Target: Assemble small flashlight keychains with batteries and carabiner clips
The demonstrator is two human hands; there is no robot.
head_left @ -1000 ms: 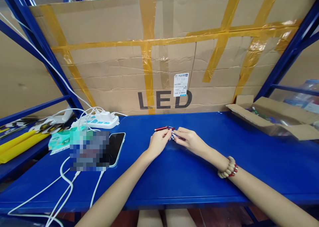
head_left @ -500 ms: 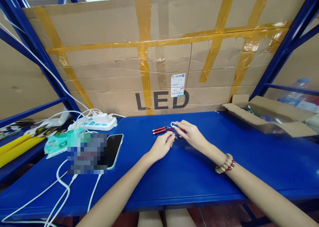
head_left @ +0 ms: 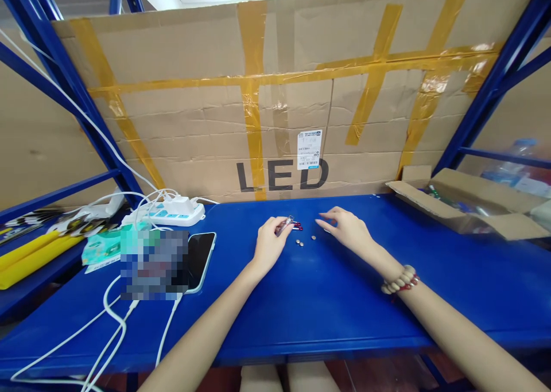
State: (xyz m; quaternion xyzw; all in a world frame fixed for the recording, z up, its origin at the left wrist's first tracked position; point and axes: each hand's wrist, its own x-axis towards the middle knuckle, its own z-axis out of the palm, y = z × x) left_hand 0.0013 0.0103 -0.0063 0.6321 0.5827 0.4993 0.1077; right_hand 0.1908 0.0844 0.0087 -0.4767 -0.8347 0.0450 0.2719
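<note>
My left hand point(head_left: 270, 245) is closed, its thumb and fingers pinching a small silvery tube point(head_left: 283, 227) with a wire-like clasp at its far end. Just beyond the fingertips, shiny red metal tubes point(head_left: 298, 226) lie on the blue tabletop, mostly hidden by that hand. Three small round silver discs point(head_left: 313, 237), like button cells, rest between the two hands. To the right of them my right hand point(head_left: 350, 235) hovers over the table, thumb and fingers apart, with nothing clearly visible between them.
A smartphone point(head_left: 201, 260) lies at the left beside a pixelated area, with white cables point(head_left: 123, 323) around it. Behind are a green packet point(head_left: 103, 244) and a white power strip point(head_left: 183, 213). An open cardboard box point(head_left: 465, 220) stands at the right; a cardboard sheet point(head_left: 193, 139) backs the table.
My right hand has moved right, away from the left, and the white loop at its fingers no longer shows. My left hand has shifted slightly left, over the red tubes, and the discs are uncovered.
</note>
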